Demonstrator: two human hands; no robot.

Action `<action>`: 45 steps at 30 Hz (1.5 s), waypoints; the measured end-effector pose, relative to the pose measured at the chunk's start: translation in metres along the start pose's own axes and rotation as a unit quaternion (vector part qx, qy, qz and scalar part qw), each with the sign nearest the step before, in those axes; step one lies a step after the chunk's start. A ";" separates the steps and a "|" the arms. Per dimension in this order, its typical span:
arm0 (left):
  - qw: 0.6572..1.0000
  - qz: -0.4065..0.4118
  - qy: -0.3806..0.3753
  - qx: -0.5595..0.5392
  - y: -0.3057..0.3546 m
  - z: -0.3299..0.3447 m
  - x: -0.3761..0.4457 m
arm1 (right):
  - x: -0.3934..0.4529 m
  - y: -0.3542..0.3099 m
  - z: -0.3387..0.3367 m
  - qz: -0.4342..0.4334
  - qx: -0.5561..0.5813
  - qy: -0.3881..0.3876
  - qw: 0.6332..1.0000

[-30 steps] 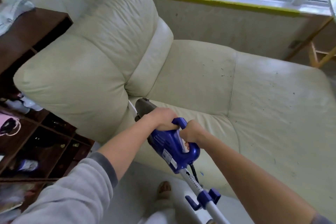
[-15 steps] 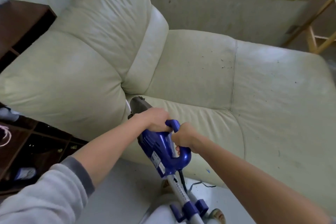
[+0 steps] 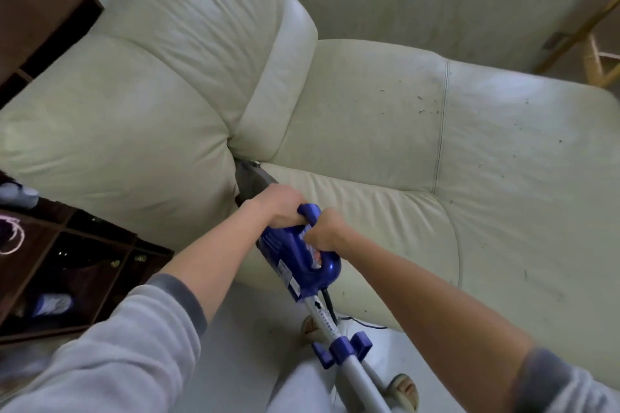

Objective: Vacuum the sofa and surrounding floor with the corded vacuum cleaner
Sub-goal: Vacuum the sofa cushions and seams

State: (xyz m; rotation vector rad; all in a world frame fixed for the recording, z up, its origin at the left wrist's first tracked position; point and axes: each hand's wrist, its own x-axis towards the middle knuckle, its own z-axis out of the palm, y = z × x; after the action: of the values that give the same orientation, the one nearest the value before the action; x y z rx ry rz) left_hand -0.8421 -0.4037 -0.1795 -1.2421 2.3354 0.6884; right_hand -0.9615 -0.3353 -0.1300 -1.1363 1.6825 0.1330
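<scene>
**Both hands on the vacuum, nozzle in the sofa crease**

Here we are, looking down over two bare forearms, and both hands are clamped on the blue vacuum (image 3: 295,255). The left hand (image 3: 280,206) is curled over the front end of the loop handle, knuckles up. The right hand (image 3: 323,233) grips the same handle just behind it, at about 4 o'clock from the left, fingers wrapped tight. The two hands are almost touching.

The vacuum runs on a slant, from 5 o'clock near the bottom edge up toward 11 o'clock. Its grey nozzle (image 3: 250,176) sits right in the crease where the armrest (image 3: 114,137) meets the seat (image 3: 369,117), pressed against the armrest's side. How deep the tip goes, you cannot tell; the cushion hides it.

Behind the blue body, a silver tube (image 3: 355,375) carries a blue cord hook (image 3: 342,347), and a black cord (image 3: 330,303) drops from the rear of the motor housing toward the floor (image 3: 235,329).

The cream sofa (image 3: 503,178) fills the middle of the view. Dark specks (image 3: 424,104) lie scattered on the seat at 1 o'clock from the hands, around a stitched seam. More dot the cushion further right.

A dark wooden shelf (image 3: 67,265) stands at 9 o'clock, beside the armrest. A sandalled foot (image 3: 404,391) shows at the bottom, just right of the tube.
</scene>
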 end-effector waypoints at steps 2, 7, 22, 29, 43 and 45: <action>1.000 -0.006 -0.002 0.009 0.013 -0.002 -0.006 | -0.007 0.008 -0.003 -0.001 0.002 -0.003 1.000; 1.000 -0.006 -0.012 0.008 0.048 0.011 -0.028 | -0.035 0.040 0.006 -0.003 -0.006 -0.016 1.000; 1.000 -0.013 -0.012 0.025 0.109 0.034 -0.061 | -0.075 0.100 0.018 -0.011 0.033 -0.007 0.999; 0.999 0.011 0.009 0.041 0.097 0.034 -0.035 | -0.050 0.096 0.005 0.014 0.005 0.023 1.000; 0.998 -0.043 0.031 -0.025 -0.004 0.013 -0.012 | 0.009 0.003 0.002 -0.018 -0.024 0.000 1.000; 0.998 -0.039 0.030 -0.035 0.003 0.019 -0.006 | 0.012 0.011 0.002 -0.011 -0.037 0.005 0.999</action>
State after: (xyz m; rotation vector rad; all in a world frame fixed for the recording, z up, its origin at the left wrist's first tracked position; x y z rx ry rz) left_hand -0.8392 -0.3876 -0.1907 -1.3954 2.3134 0.7228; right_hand -0.9682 -0.3348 -0.1449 -1.2118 1.6859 0.1777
